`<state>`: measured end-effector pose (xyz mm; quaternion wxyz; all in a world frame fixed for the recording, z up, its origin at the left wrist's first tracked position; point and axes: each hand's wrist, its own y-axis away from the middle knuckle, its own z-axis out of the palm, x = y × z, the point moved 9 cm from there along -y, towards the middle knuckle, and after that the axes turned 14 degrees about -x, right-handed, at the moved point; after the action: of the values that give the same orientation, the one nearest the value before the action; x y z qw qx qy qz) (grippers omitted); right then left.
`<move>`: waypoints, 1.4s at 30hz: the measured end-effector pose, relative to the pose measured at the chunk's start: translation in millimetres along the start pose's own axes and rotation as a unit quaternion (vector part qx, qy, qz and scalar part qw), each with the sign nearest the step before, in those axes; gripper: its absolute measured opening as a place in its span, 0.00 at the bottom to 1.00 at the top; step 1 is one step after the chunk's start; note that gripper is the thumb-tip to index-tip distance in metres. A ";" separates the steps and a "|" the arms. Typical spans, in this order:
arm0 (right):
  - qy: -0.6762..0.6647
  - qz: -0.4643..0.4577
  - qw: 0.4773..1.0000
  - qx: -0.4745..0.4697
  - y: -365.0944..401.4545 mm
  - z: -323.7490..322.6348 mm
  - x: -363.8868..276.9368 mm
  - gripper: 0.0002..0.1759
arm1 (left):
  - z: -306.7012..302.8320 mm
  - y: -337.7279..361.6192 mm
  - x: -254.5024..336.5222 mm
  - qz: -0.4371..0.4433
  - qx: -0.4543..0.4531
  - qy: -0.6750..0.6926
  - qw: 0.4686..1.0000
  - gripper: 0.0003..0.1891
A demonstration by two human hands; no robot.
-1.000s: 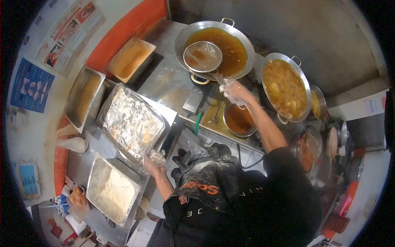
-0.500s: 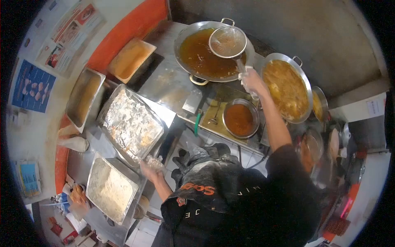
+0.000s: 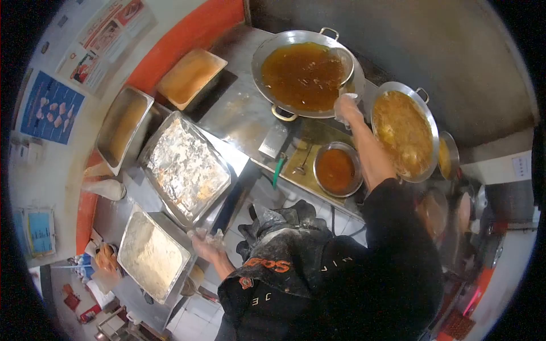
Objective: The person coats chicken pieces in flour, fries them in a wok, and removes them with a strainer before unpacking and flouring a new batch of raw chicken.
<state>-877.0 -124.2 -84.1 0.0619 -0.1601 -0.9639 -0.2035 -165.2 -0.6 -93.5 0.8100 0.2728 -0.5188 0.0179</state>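
Observation:
My right hand (image 3: 347, 110), in a clear plastic glove, is closed around the handle of a round mesh strainer (image 3: 346, 69). The strainer is tilted at the right side of a wide two-handled wok (image 3: 263, 91) of brown oil, its far part hard to make out. My left hand (image 3: 207, 244), also gloved, is beside the near corner of a foil-lined tray (image 3: 185, 170) streaked with white flour. Its fingers look loosely apart, with nothing visible in them. Just left of that hand stands a deep metal pan (image 3: 182, 258) holding flour.
Right of the wok, a second pan (image 3: 404, 133) holds bubbling oil with food in it. A bowl of reddish-brown contents (image 3: 335, 170) sits before it, beside a ladle (image 3: 301, 169). Two deep metal pans, one nearer (image 3: 122, 128) and one farther (image 3: 192, 77), line the left wall.
The strainer has gone from level above the wok to tilted at its right side, my right hand moving with it. My left hand has shifted slightly down and left in view.

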 end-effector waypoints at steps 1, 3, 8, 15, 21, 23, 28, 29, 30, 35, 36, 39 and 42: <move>0.001 -0.005 1.000 0.002 -9.4 7.0 -7.5 0.08 | 1.1 4.1 3.5 0.003 0.004 0.002 1.000 0.23; -0.018 -0.117 0.991 0.057 -11.8 -1.2 -43.2 0.08 | 2.5 20.1 19.2 0.029 0.048 0.041 0.998 0.23; 0.077 -0.152 0.985 0.022 9.9 -62.3 -109.4 0.07 | -29.9 11.5 21.5 0.017 0.050 -0.017 0.998 0.24; 0.076 -0.209 0.969 0.104 9.8 -92.4 -141.6 0.07 | 6.9 30.1 40.2 0.031 0.062 0.005 0.998 0.22; -0.074 -0.182 0.975 0.102 24.2 -97.0 -146.7 0.09 | -4.8 13.0 28.3 0.014 0.018 0.027 0.999 0.21; -0.101 -0.172 0.977 0.074 34.4 -95.0 -148.2 0.09 | 1.8 12.1 28.0 0.019 0.022 0.046 0.998 0.22; -0.426 -0.187 0.883 0.068 83.5 -99.8 -136.5 0.10 | 2.4 4.7 62.1 0.277 0.016 -0.232 0.932 0.21; -0.551 -0.132 0.824 0.005 92.0 -93.3 -130.7 0.11 | -0.9 3.2 59.4 0.277 0.016 -0.232 0.932 0.21; -0.662 -0.073 0.743 -0.057 101.2 -82.3 -129.5 0.13 | 8.4 6.4 62.3 0.235 0.017 -0.246 0.940 0.21; -0.675 -0.092 0.730 -0.058 131.8 -84.8 -122.7 0.10 | 49.3 22.0 70.2 0.184 0.002 -0.179 0.966 0.18; -0.704 -0.095 0.699 -0.078 140.0 -85.7 -123.8 0.10 | 32.2 1.0 58.3 0.223 -0.001 -0.201 0.954 0.16; -0.740 -0.127 0.653 -0.098 149.1 -76.7 -116.8 0.09 | 46.0 10.1 64.3 0.214 -0.026 -0.205 0.955 0.17; -0.755 -0.086 0.643 -0.092 170.8 -79.1 -106.0 0.10 | 47.9 8.3 60.0 0.120 -0.031 -0.195 0.973 0.23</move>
<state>-715.9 -39.0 31.9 -0.7204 -0.1797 -0.6618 -0.1036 -179.9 -30.8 -23.9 0.6932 0.1816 -0.6960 0.0453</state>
